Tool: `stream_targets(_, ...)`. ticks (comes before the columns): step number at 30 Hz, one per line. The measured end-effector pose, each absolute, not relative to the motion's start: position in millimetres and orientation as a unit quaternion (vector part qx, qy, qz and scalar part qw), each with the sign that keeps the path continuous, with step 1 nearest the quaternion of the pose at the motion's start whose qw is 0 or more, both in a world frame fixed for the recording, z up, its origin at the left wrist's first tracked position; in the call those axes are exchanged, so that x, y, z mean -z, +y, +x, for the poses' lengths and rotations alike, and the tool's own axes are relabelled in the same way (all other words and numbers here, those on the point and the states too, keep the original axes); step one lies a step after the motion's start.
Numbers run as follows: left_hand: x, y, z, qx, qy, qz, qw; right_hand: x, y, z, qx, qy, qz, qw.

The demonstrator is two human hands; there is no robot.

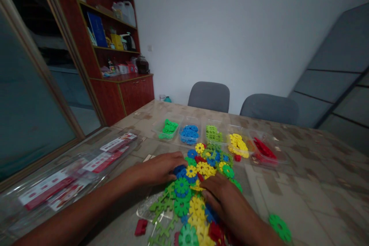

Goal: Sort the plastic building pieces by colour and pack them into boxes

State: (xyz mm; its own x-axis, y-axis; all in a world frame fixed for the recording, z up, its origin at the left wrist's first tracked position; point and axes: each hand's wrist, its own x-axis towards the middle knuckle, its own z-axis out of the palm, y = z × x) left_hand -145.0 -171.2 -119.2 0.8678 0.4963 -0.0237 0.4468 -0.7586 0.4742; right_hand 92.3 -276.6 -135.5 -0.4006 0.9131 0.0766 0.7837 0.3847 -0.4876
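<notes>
A mixed pile of plastic interlocking toy pieces lies in front of me, with green notched discs (pixel 182 206), yellow notched discs (pixel 197 206), olive-green lattice pieces (pixel 164 204) and red pieces (pixel 215 231). My left hand (pixel 167 166) reaches into the pile's left side, its fingers curled around blue notched discs (pixel 179 170). On the other side, my right hand (pixel 220 194) lies low over the pieces, fingers bent, with a yellow notched disc (pixel 196 186) at its fingertips. The undersides of both hands are hidden.
Behind the pile, a row of clear tubs holds sorted pieces: green (pixel 168 128), blue (pixel 189 133), olive (pixel 213 133), yellow (pixel 238 145) and red (pixel 264 148). Clear packaging (pixel 72 177) lies left. A loose green disc (pixel 279 228) and red block (pixel 141 227) flank the pile.
</notes>
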Motion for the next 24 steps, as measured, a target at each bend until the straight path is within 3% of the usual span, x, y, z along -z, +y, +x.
stream_targets(16, 121.2, -171.3, -143.7, -0.075, 0.291, 0.919, 0.254, 138.4, -268.8, 105.6, -0.226, -0.823, -0.481, 0.203)
stream_targets(21, 118.0, -166.4, -144.3, -0.08, 0.286, 0.922, 0.251, 124.9, -266.5, 117.8, -0.201, -0.81, -0.498, 0.237)
stream_targets(24, 116.0, -161.4, -148.2, -0.089, 0.28, 0.922, 0.253, 110.4, -267.0, 131.7, -0.211, -0.813, -0.501, 0.208)
